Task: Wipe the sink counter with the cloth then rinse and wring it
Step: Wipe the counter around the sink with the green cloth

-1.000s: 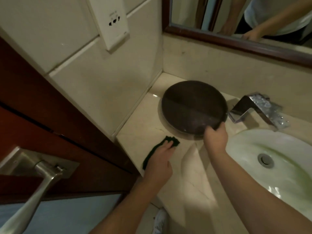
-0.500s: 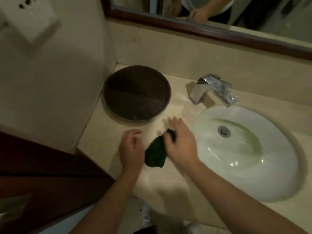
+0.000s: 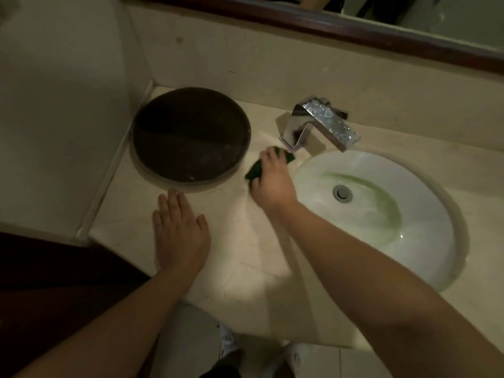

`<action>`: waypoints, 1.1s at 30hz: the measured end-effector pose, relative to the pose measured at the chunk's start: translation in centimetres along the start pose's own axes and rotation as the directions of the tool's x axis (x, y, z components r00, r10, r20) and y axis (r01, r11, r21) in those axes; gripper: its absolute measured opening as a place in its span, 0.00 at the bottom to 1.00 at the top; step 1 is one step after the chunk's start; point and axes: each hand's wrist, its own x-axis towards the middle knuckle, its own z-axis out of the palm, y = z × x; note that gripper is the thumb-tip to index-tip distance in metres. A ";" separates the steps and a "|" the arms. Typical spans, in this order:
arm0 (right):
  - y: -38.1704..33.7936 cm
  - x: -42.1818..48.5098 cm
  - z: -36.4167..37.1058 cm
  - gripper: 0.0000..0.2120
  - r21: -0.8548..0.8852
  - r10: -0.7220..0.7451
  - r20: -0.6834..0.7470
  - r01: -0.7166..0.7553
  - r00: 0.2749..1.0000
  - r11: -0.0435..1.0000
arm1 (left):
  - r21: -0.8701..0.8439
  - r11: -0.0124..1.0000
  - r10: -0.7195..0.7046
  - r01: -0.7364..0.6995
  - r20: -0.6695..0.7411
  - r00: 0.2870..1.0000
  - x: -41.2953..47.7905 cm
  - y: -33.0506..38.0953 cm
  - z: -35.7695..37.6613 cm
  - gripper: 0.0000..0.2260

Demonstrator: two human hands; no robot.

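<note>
The dark green cloth (image 3: pixel 255 171) lies bunched on the beige sink counter (image 3: pixel 245 255), just in front of the base of the chrome faucet (image 3: pixel 319 124). My right hand (image 3: pixel 272 184) covers most of the cloth and holds it down against the counter, fingers bent over it, so only its two ends show. My left hand (image 3: pixel 180 230) rests flat on the counter with straight fingers, near the front left, apart from the cloth. The white oval sink basin (image 3: pixel 425 203) sits to the right of my right hand.
A round dark brown tray (image 3: pixel 191 137) fills the back left corner of the counter, close to the cloth. The tiled wall (image 3: pixel 68 105) bounds the left side. A wood-framed mirror (image 3: pixel 354 31) runs above the backsplash. The basin drain (image 3: pixel 342 192) is shut.
The cloth passed from my left hand to my right, which has slid it back and right to the faucet base. My left hand now lies flat on the counter.
</note>
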 end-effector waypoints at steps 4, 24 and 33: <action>3.3 0.1 -1.0 0.31 0.228 0.229 -0.184 -0.185 0.956 0.956 | -0.004 1.000 -0.002 0.002 0.008 1.000 0.2 0.1 -0.1 0.30; -0.3 -1.3 -1.1 0.44 0.372 0.261 -0.047 -0.225 0.964 0.900 | 0.022 1.000 -0.010 0.010 -0.003 1.000 0.3 0.3 0.1 0.30; 4.7 3.4 -4.4 0.32 0.552 0.649 -0.053 -0.519 0.759 0.652 | 0.048 0.999 -0.007 0.007 0.002 1.000 0.4 -0.1 0.1 0.31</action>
